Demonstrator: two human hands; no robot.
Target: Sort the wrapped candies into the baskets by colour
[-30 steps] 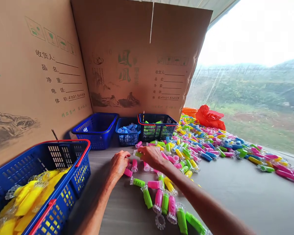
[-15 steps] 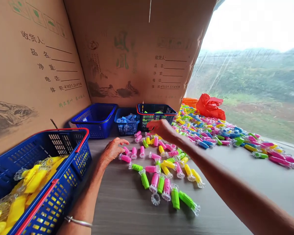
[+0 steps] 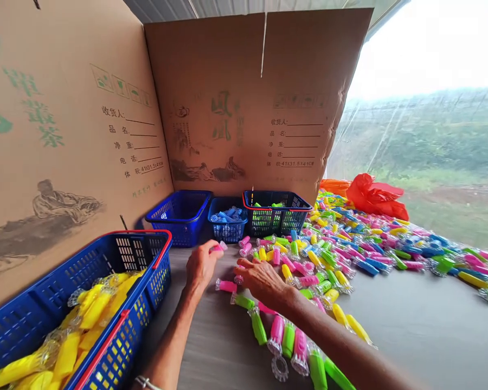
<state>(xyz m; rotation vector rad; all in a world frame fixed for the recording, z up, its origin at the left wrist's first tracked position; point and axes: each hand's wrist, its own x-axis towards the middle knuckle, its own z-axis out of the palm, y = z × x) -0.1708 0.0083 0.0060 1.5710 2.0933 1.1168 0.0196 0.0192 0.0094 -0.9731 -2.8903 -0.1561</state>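
My left hand [image 3: 200, 266] is closed around a pink plastic toy [image 3: 218, 248], whose end shows past the fingertips. My right hand [image 3: 260, 280] lies spread just to its right, fingertips at a clear spiked end of a pink toy [image 3: 238, 279]. Below it, a pink toy [image 3: 226, 286] lies on the grey table [image 3: 410, 319] beside a green one [image 3: 244, 301]. Several similar toys in pink, green, yellow and blue [image 3: 350, 260] are strewn across the table to the right, thickest toward the back.
A blue basket [image 3: 77, 276] with a red rim holds wrapped yellow toys at the front left. Along the back stand an unfilled blue basket [image 3: 179, 219], a blue basket [image 3: 228, 233] of blue toys, and a dark basket [image 3: 276, 222] of green toys. Cardboard panels [image 3: 244, 97] rise behind them.
My right hand has moved back toward me and left, over the near toys. My left hand has closed on a pink toy. The view has shifted slightly.
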